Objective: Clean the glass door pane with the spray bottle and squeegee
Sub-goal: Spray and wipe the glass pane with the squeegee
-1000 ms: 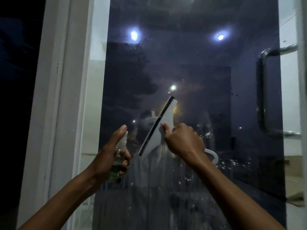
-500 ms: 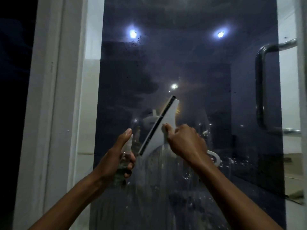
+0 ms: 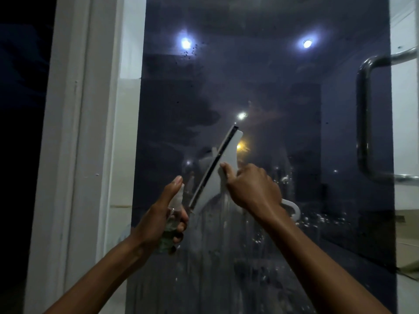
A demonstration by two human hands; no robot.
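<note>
**Glass door pane, squeegee and spray bottle: head view**

Head view, item by item.

Glass door pane (image 3: 260, 82): dark, tall, fills the middle of the view. Upper part reflects two round ceiling lights (image 3: 186, 43) and a smaller light lower down. A scatter of dark specks sits just right of the left-hand light. Lower part, below the squeegee, carries streaks and droplets of liquid; bright beads cluster to the right of the right wrist.

Squeegee (image 3: 223, 164): white body with a black rubber edge, set on a slant, upper end to the right, lower end to the left. The blade lies against the pane near its middle. A curved white handle end shows beyond the right wrist, low and to the right.

Right hand (image 3: 251, 186): fingers curled round the squeegee body, thumb pressed up along its white face. Forearm runs in from the lower right.

Spray bottle (image 3: 172, 216): small, clear, with a pale nozzle head at the top, upright, just left of the squeegee's lower end. Whether it touches the squeegee cannot be told.

Left hand (image 3: 163, 214): wrapped round the spray bottle, thumb raised beside the nozzle. Forearm runs in from the lower left.

Door frame (image 3: 68, 155): white, upright, left of the pane; darkness beyond it.

Door handle (image 3: 365, 123): metal tube, curved, at the right edge of the pane, well apart from both hands.
</note>
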